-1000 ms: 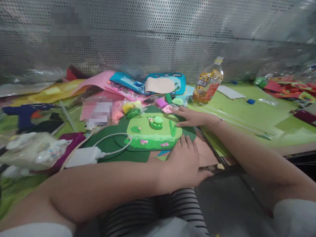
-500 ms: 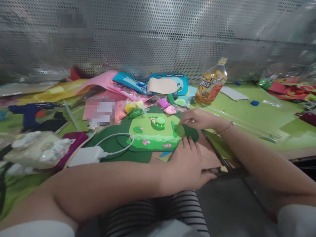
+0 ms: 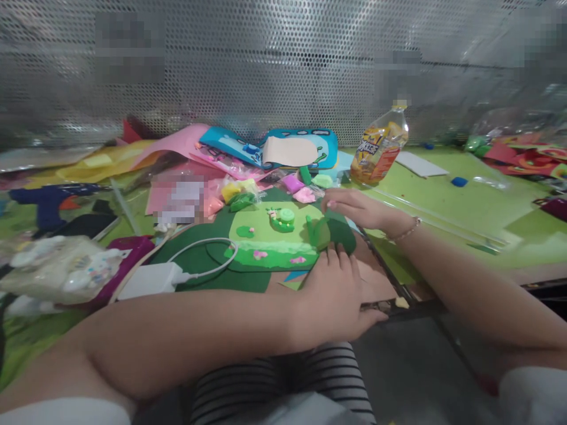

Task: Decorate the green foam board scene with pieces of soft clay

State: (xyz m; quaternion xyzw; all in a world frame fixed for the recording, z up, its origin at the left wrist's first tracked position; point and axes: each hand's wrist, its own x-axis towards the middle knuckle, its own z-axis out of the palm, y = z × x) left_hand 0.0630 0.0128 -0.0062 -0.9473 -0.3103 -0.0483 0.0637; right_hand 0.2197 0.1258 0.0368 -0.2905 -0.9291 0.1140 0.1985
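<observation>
A light green craft panel [image 3: 230, 229] with clay decorations lies on dark green sheets in front of me. On it are a green clay snail [image 3: 282, 219], a band of green clay with pink blossoms, and a V-shaped green clay strip [image 3: 312, 234] at the right. My left hand [image 3: 334, 283] lies flat, fingers stretched over the panel's lower right edge. Just above the panel's upper right corner, my right hand [image 3: 352, 208] has its fingers bent and pressed together. Whatever it may hold is hidden.
Behind the panel lie bagged lumps of purple clay [image 3: 293, 183] and a blue decorated board [image 3: 328, 140]. A plastic bottle of wrappers [image 3: 378, 147] stands back right. At left are a white charger [image 3: 150, 280] with cable, a blue glue gun [image 3: 42, 203] and a phone [image 3: 88, 226].
The green clay strip, a single upright piece before, now shows a second arm leaning right. My right hand has shifted slightly up and left, its fingertips turned downward. The left hand stays put.
</observation>
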